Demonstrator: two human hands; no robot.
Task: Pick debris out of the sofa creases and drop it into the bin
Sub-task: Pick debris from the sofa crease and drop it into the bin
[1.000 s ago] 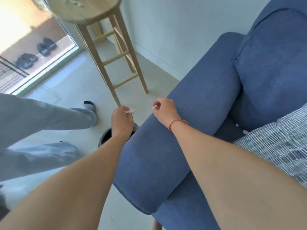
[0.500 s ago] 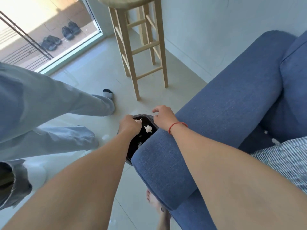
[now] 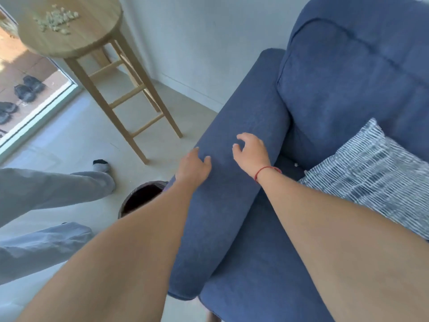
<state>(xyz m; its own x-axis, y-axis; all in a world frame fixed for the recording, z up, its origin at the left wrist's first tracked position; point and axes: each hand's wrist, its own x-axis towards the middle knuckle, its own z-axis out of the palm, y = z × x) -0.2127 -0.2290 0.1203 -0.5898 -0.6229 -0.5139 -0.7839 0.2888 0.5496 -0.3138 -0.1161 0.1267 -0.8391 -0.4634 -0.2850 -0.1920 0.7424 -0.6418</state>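
Note:
The blue sofa's armrest [image 3: 243, 140] runs up the middle of the view. My left hand [image 3: 193, 167] rests on its left edge, fingers apart, holding nothing. My right hand [image 3: 251, 151], with a red string at the wrist, hovers over the armrest top with curled, spread fingers and nothing in them. A small white scrap of debris [image 3: 296, 164] lies in the dark crease between armrest and seat, just right of my right wrist. The dark round bin [image 3: 141, 196] stands on the floor left of the armrest, partly hidden by my left forearm.
A striped cushion [image 3: 371, 168] lies on the seat at right. A wooden stool [image 3: 76, 31] with pale crumbs on top stands at the back left. Another person's grey-trousered legs [image 3: 46, 194] stretch across the floor at left. Shoes [image 3: 27, 89] sit beyond the glass door.
Both hands held white scraps a second ago, let them fall into the bin, and have since swung right onto the armrest, empty. The view has tilted up toward the sofa.

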